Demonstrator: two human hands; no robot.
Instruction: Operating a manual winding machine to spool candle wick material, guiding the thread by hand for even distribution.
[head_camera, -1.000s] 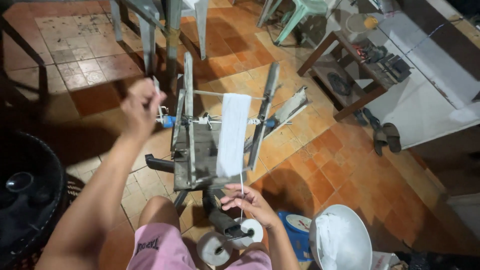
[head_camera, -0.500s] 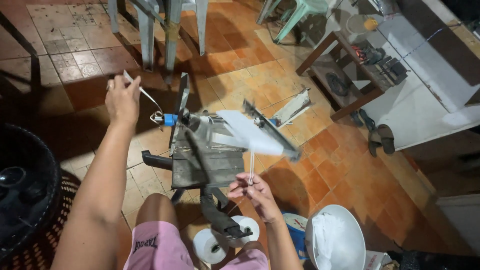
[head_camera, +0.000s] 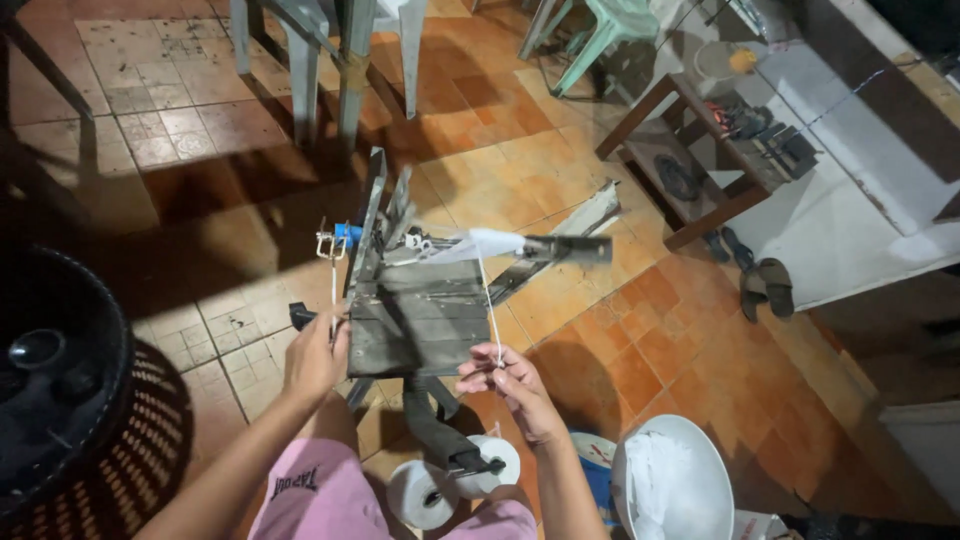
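Hands at a grey wooden winding frame (head_camera: 415, 320) on the orange tile floor (head_camera: 620, 350). Left hand (head_camera: 315, 357) grips the frame's near-left edge, fingers curled around the thin metal crank rod (head_camera: 333, 285). Right hand (head_camera: 510, 385) pinches a white strip (head_camera: 487, 300) running up to the blurred reel (head_camera: 500, 243). White rolls (head_camera: 425, 492) lie near, white bowl (head_camera: 672, 485) at right.

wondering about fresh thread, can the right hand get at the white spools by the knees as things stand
Probably yes. The right hand hovers just above the white spools, with only the dark strap nearby. Its fingers are pinching the white strand, so it would have to let go first.
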